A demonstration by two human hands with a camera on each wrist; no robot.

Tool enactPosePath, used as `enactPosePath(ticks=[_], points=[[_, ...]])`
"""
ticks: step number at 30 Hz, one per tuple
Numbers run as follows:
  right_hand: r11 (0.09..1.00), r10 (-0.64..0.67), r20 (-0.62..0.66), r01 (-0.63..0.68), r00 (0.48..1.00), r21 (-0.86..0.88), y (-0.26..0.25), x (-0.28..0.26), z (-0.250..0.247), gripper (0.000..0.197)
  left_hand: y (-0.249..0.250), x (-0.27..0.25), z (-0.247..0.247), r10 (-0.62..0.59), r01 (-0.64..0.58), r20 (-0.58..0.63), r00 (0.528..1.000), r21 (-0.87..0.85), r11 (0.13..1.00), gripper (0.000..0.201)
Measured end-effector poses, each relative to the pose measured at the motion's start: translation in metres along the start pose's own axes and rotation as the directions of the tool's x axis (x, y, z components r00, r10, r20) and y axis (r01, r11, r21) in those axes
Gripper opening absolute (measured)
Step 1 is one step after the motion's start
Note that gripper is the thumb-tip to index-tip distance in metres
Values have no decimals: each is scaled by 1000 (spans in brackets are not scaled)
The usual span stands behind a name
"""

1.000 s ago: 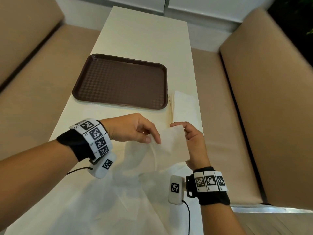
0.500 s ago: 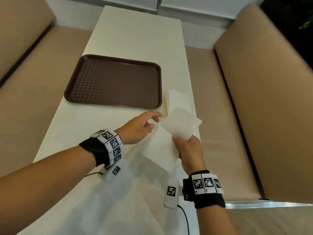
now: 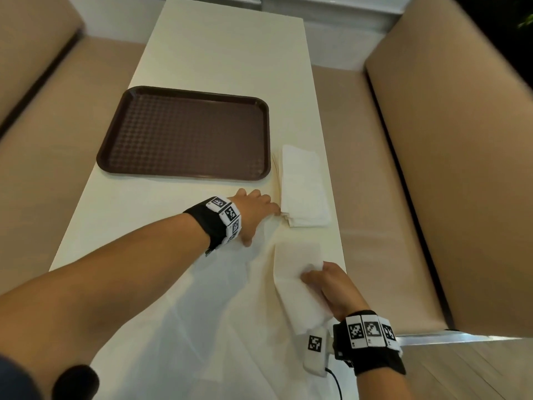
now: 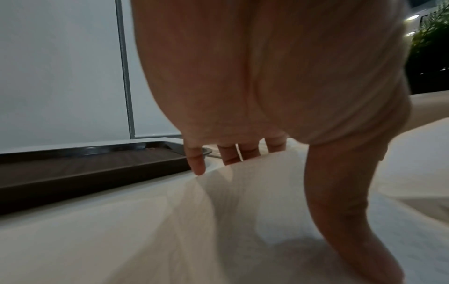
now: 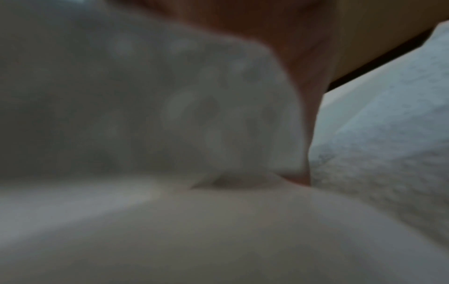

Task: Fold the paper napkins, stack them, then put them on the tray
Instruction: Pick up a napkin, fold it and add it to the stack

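Landmark: brown tray (image 3: 184,134), flat on cream table (image 3: 230,53), nothing on it.

1. Folded napkin stack (image 3: 304,189): on table just beside tray's right edge, running past its near right corner; not on tray.
2. Loose napkins (image 3: 178,327): unfolded sheets, crumpled and overlapping, spread over table on the near side of tray, toward the person.
3. Folded napkin (image 3: 297,272): near side of tray, right of its right edge, well apart from it, nearer than the stack; lies on loose sheets.
4. Left hand (image 3: 253,215): forearm stretched fwd, palm down, just off tray's near right corner, knuckles touching stack's near left corner. Left wrist view: fingers (image 4: 198,161) straight, pointing down onto a raised sheet edge, thumb apart; flat press, no pinch seen.
5. Right hand (image 3: 331,284): low at table's right edge, thumb atop the folded napkin, fingers beneath; pinching it. Right wrist view blurred, only paper close-up.
6. Wrist bands w/ black-white markers on both wrists. Tan benches either side of table.
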State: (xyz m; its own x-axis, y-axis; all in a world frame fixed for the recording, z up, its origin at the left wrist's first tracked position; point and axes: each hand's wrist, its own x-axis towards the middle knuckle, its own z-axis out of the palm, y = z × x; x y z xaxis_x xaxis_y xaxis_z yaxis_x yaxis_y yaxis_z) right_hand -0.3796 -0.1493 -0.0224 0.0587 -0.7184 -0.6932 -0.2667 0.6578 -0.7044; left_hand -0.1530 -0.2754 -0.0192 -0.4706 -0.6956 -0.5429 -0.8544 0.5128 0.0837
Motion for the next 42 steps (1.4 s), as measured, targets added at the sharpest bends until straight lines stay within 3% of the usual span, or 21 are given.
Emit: enactPosePath(ticks=[5, 9, 13, 16, 18, 21, 23, 25, 28, 29, 31, 33, 35, 37, 39, 42], points=[[1000, 14, 20, -14, 1000, 26, 2, 3, -4, 29, -7, -2, -3, 36, -37, 72, 997, 23, 999, 37], [1000, 11, 37, -12, 999, 20, 1, 4, -4, 29, -14, -6, -2, 74, -75, 2, 997, 20, 997, 12], [1000, 14, 39, -14, 999, -8, -2, 2, -4, 31, -32, -30, -25, 128, -134, -201, 971, -17, 991, 11], [999, 5, 37, -3, 999, -49, -3, 2, -3, 17, -54, -64, -41, 112, -162, -296, 949, -148, 976, 9], [998, -10, 29, 12, 1000, -69, -4, 3, -4, 22, -67, -90, -50, 61, -177, -358, 932, -303, 936, 7], [994, -50, 26, 52, 998, -96, -10, 2, -4, 28, -79, -128, -62, -117, -238, -458, 881, -645, 726, 14], [986, -88, 31, 91, 996, -138, -17, 1, -2, 21, -89, -148, -61, -231, -301, -452, 862, -821, 484, 13], [978, -119, 34, 123, 992, -169, -27, 1, 1, 27, -102, -162, -51, -304, -346, -409, 860, -907, 239, 16], [964, -187, 57, 194, 981, -184, -46, 2, 13, 29, -124, -172, -24, -389, -394, -357, 849, -919, -16, 70], [959, -217, 69, 226, 974, -174, -54, 3, 17, 30, -128, -175, -15, -411, -383, -319, 854, -920, -80, 91], [950, -261, 83, 271, 962, -154, -69, 9, 28, 27, -130, -177, 9, -419, -315, -228, 879, -937, -151, 110], [951, -257, 69, 265, 964, -158, -78, 22, 39, 21, -127, -179, 33, -446, -186, -107, 889, -973, -137, 106], [951, -217, 46, 222, 975, -215, -81, 37, 50, 19, -126, -180, 52, -523, -32, -42, 851, -999, 29, 74], [949, -153, 10, 150, 988, -277, -80, 49, 59, 9, -125, -181, 61, -611, 125, -85, 787, -948, 293, 30], [960, -98, -27, 88, 995, -267, -76, 55, 64, 9, -122, -183, 68, -663, 241, -205, 720, -822, 517, 20], [972, -65, -69, 48, 995, -231, -70, 59, 69, 14, -105, -189, 75, -667, 247, -342, 662, -741, 625, 24]])
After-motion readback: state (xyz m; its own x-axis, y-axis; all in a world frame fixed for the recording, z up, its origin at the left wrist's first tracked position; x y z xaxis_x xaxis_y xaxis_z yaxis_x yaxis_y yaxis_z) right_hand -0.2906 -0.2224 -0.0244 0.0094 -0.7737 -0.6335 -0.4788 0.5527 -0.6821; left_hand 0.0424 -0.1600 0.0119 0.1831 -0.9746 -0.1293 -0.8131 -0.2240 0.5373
